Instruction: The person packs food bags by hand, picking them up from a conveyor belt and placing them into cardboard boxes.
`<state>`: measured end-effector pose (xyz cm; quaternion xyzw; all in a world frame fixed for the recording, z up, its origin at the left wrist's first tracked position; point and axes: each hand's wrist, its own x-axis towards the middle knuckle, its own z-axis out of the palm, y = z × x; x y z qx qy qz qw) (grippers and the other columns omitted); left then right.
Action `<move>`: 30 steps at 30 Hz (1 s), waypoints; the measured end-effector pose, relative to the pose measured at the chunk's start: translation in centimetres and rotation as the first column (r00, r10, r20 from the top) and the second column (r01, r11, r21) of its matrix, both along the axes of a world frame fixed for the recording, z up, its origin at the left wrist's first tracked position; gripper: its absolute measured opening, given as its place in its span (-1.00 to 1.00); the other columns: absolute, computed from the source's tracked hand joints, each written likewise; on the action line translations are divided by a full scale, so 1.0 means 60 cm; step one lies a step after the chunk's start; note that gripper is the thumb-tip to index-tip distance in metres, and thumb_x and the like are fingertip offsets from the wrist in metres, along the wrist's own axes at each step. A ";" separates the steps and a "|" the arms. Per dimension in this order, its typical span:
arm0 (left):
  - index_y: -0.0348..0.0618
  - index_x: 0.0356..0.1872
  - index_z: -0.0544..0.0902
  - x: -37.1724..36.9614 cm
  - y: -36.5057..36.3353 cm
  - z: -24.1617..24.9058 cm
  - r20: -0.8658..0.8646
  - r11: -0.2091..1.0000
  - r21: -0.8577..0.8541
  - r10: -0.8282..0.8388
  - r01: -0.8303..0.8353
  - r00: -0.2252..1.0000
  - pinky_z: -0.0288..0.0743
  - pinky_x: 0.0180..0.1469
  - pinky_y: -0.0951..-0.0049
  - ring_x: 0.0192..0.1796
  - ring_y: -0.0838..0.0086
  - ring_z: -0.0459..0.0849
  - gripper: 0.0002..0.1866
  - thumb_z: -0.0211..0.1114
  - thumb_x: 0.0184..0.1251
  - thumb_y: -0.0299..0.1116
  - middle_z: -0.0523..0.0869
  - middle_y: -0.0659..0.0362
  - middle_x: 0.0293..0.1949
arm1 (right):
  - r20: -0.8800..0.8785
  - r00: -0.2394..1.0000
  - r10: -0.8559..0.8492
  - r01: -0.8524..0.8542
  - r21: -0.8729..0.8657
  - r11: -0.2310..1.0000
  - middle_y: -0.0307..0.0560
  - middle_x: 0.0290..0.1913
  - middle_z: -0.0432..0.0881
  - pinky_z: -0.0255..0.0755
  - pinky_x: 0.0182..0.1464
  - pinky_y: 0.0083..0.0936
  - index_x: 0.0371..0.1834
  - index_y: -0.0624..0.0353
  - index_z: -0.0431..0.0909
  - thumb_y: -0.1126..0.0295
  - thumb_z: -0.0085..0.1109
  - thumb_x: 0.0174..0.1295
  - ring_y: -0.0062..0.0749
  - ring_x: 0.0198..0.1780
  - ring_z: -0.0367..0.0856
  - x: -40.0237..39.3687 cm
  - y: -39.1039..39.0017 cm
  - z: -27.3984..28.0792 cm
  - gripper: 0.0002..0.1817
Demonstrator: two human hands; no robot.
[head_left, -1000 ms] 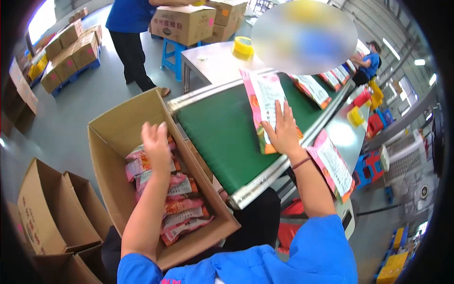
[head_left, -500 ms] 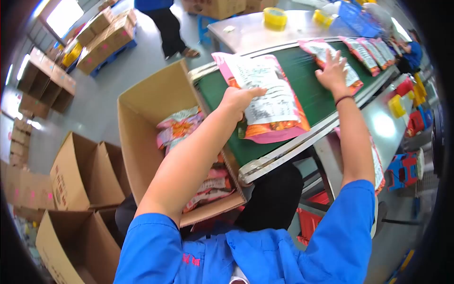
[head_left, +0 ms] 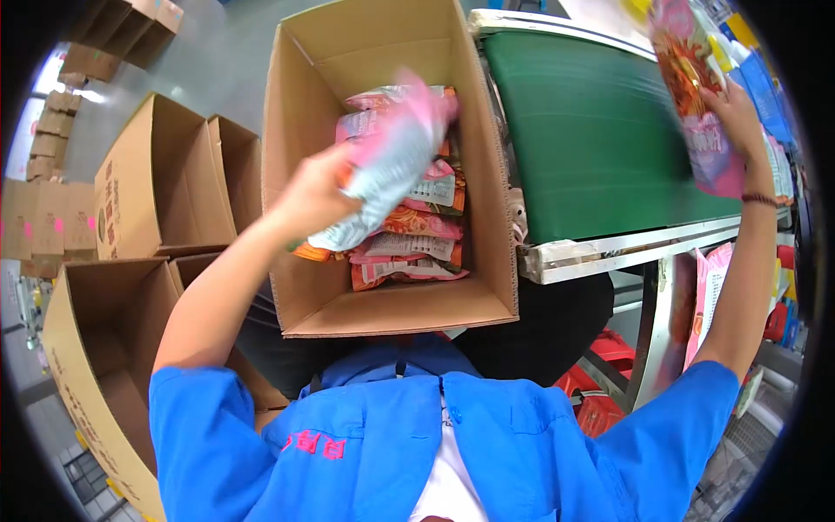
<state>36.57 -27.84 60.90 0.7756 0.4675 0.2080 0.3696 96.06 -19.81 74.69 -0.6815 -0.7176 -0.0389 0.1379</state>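
Note:
Over the open cardboard box (head_left: 400,311), my left hand (head_left: 317,196) is closed on a pink-and-white snack bag (head_left: 391,165), which is tilted and blurred by motion. Beneath it, several similar printed bags (head_left: 422,224) lie stacked in rows inside the box. On the far right, my right hand (head_left: 738,122) grips the edge of another snack bag (head_left: 683,70), its orange-and-pink printed front showing. That bag stands nearly upright above the far side of the green conveyor belt (head_left: 574,139).
A metal rail (head_left: 626,246) edges the belt beside the box. More open cartons (head_left: 130,187) stand at the left. Another pink bag (head_left: 711,283) is below the rail on the right, and red plastic (head_left: 600,413) shows under the conveyor.
My left hand has carried its bag from the belt to above the box. My right hand has taken hold of a bag and raised it. The view has turned toward the box.

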 end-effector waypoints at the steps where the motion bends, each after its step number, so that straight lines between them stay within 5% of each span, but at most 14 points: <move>1: -0.09 0.05 0.56 -0.007 -0.011 -0.067 -0.146 0.998 -0.033 -0.050 0.046 0.988 0.56 -0.05 0.35 -0.11 0.31 0.71 -0.45 0.40 -0.09 -0.63 0.73 0.13 -0.18 | -0.274 0.959 0.076 -0.092 -0.047 0.995 -0.03 -0.09 0.69 0.47 0.03 -0.43 0.16 0.24 0.50 0.17 0.21 0.25 -0.36 -0.09 0.65 -0.068 -0.017 0.024 -0.51; 4: -0.17 0.05 0.42 0.022 -0.055 -0.211 -0.575 0.929 -0.141 -0.358 0.342 0.736 0.56 -0.19 0.04 -0.20 -0.03 0.71 -0.54 0.29 0.07 -0.51 0.71 -0.10 -0.24 | -0.804 0.575 0.150 -0.259 -0.005 0.966 -0.23 -0.16 0.67 0.45 -0.17 -0.65 0.12 0.18 0.55 0.18 0.22 0.29 -0.68 -0.21 0.59 -0.308 -0.082 0.049 -0.59; 7: -0.27 0.13 0.40 0.052 -0.107 -0.324 -0.681 0.861 -0.193 -0.463 0.471 0.567 0.61 -0.20 0.13 -0.14 0.06 0.75 -0.63 0.10 0.30 -0.42 0.72 -0.11 -0.21 | -0.728 0.664 0.169 -0.458 -0.218 0.862 -0.25 -0.29 0.65 0.46 -0.27 -0.56 0.00 0.18 0.60 0.24 0.24 0.28 -0.66 -0.30 0.55 -0.484 -0.115 0.002 -0.68; 8: -0.27 0.13 0.40 0.056 -0.132 -0.345 -0.673 0.870 -0.182 -0.451 0.459 0.586 0.61 -0.20 0.13 -0.14 0.06 0.75 -0.63 0.10 0.30 -0.42 0.72 -0.11 -0.21 | -0.512 0.663 0.545 -0.657 -0.049 0.753 -0.09 -0.22 0.67 0.49 -0.11 -0.43 -0.05 0.26 0.57 0.37 0.23 0.23 -0.39 -0.21 0.60 -0.532 -0.104 -0.043 -0.73; 9: -0.30 0.13 0.40 0.061 -0.152 -0.361 -0.673 0.866 -0.191 -0.457 0.461 0.581 0.62 -0.18 0.15 -0.13 0.06 0.75 -0.62 0.09 0.31 -0.42 0.73 -0.11 -0.18 | -0.628 0.606 0.488 -0.679 -0.088 0.729 0.04 -0.23 0.65 0.51 -0.08 -0.36 -0.07 0.26 0.55 0.45 0.22 0.16 -0.23 -0.19 0.61 -0.584 -0.111 -0.091 -0.74; 14: -0.39 0.22 0.36 0.062 -0.149 -0.400 -0.509 0.836 -0.349 -0.549 0.423 0.663 0.58 -0.03 0.16 -0.03 0.03 0.70 -0.53 0.05 0.33 -0.37 0.66 -0.18 0.01 | -0.139 0.879 0.455 -0.453 -0.541 0.709 0.26 -0.27 0.67 0.55 -0.20 -0.03 0.19 0.12 0.40 0.35 0.10 0.19 0.10 -0.24 0.69 -0.728 -0.177 -0.353 -0.54; 17: -0.26 0.27 0.35 0.071 -0.161 -0.370 -0.446 0.779 -0.382 -0.626 0.496 0.640 0.49 0.09 0.18 0.08 0.04 0.62 -0.48 0.11 0.29 -0.33 0.61 -0.16 0.09 | -0.067 0.838 0.542 -0.381 -0.782 0.493 0.37 0.28 0.39 0.45 0.11 -0.01 0.48 0.07 0.13 0.00 -0.02 0.34 0.17 0.16 0.54 -0.717 -0.231 -0.538 -0.30; 19: -0.18 0.30 0.35 0.074 -0.165 -0.328 -0.355 0.716 -0.376 -0.697 0.588 0.623 0.42 0.18 0.19 0.15 0.05 0.57 -0.44 0.15 0.25 -0.30 0.57 -0.14 0.14 | 0.082 0.785 0.614 -0.328 -0.785 0.525 0.34 0.47 0.10 0.30 0.27 0.04 0.55 0.15 -0.08 0.05 0.10 0.25 0.15 0.36 0.35 -0.710 -0.258 -0.582 -0.12; 22: -0.05 0.35 0.33 0.075 -0.150 -0.261 -0.228 0.610 -0.339 -0.792 0.716 0.567 0.33 0.30 0.20 0.26 0.06 0.49 -0.37 0.21 0.20 -0.26 0.51 -0.12 0.23 | -0.200 0.701 0.685 -0.474 -0.848 0.237 0.24 0.07 0.62 0.48 0.12 -0.15 0.29 0.22 0.41 0.30 0.09 0.17 0.01 0.12 0.60 -0.729 -0.223 -0.460 -0.44; 24: -0.02 0.22 0.57 0.063 -0.143 -0.256 -0.253 0.729 -0.178 -0.683 0.661 0.685 0.27 0.38 0.25 0.35 0.12 0.43 -0.48 0.30 0.15 -0.28 0.53 -0.04 0.26 | -0.255 0.810 0.529 -0.536 -0.689 0.489 0.25 -0.03 0.65 0.51 0.02 -0.13 0.19 0.18 0.48 0.31 0.10 0.20 0.06 0.02 0.63 -0.717 -0.216 -0.367 -0.54; 25: -0.04 0.09 0.66 0.090 -0.119 -0.150 -0.542 0.650 -0.591 -0.759 0.479 0.361 0.34 0.33 0.22 0.25 0.11 0.52 -0.59 0.29 0.17 -0.29 0.62 -0.01 0.17 | -0.323 0.845 0.425 -0.532 -0.590 0.607 0.21 0.01 0.64 0.51 0.02 -0.16 0.22 0.14 0.45 0.26 0.14 0.24 0.05 0.03 0.63 -0.695 -0.232 -0.236 -0.53; 26: -0.04 0.09 0.66 0.095 -0.107 -0.138 -0.554 0.647 -0.580 -0.759 0.496 0.342 0.34 0.33 0.22 0.25 0.11 0.52 -0.59 0.29 0.17 -0.29 0.62 -0.01 0.17 | -0.461 0.782 0.420 -0.566 -0.241 0.789 0.14 0.04 0.63 0.51 0.04 -0.19 0.27 0.11 0.41 0.22 0.19 0.24 0.02 0.02 0.63 -0.658 -0.247 -0.194 -0.47; 29: -0.22 0.09 0.61 0.089 -0.071 -0.105 -0.422 0.722 -0.520 -0.681 0.456 0.598 0.50 0.18 0.25 0.08 0.18 0.67 -0.60 0.27 0.24 -0.32 0.70 -0.03 0.02 | -0.432 0.843 0.320 -0.212 0.279 0.937 0.11 0.23 0.52 0.45 0.19 -0.31 0.29 0.11 0.40 0.28 0.27 0.20 -0.05 0.20 0.55 -0.480 -0.302 -0.070 -0.44; 30: -0.31 0.03 0.60 0.091 -0.066 -0.077 -0.184 0.722 -0.587 -0.561 0.368 0.807 0.55 0.10 0.30 -0.01 0.23 0.70 -0.64 0.25 0.28 -0.33 0.72 -0.01 -0.08 | -0.469 0.864 0.183 -0.057 0.270 0.961 0.12 0.23 0.52 0.43 0.21 -0.29 0.30 0.10 0.40 0.27 0.28 0.21 0.00 0.19 0.55 -0.416 -0.340 -0.025 -0.43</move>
